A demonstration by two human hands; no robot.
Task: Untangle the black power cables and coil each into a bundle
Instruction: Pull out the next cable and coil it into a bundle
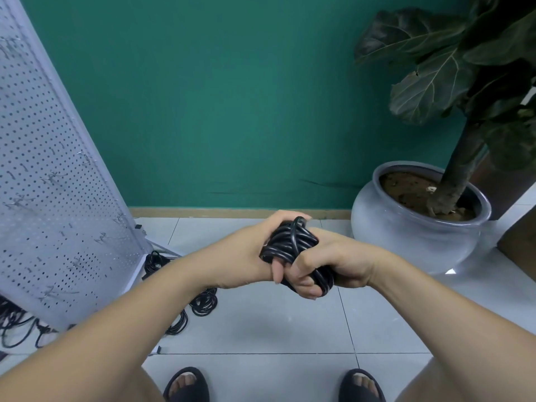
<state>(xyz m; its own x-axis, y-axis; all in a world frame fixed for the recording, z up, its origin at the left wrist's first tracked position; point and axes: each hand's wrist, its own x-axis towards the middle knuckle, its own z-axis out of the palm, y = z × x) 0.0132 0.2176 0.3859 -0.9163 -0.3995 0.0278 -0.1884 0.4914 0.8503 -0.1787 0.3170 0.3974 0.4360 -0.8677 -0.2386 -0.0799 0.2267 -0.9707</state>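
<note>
A tight coil of black power cable (pixel 291 242) sits between both hands at mid-frame, above the tiled floor. My left hand (pixel 261 245) grips the coil from the left, its fingers wrapped round the loops. My right hand (pixel 327 262) grips the lower right part of the same coil, fingers curled over the strands. Several coiled black cable bundles (pixel 204 301) lie on the floor below my left forearm. A loose tangle of black cables (pixel 17 326) lies at the far left under the pegboard.
A white pegboard stand (pixel 52 181) with metal hooks leans at the left. A large grey pot (pixel 412 227) with a broad-leaved plant stands at the right against the green wall. My two feet in dark slippers (pixel 185 384) show at the bottom edge.
</note>
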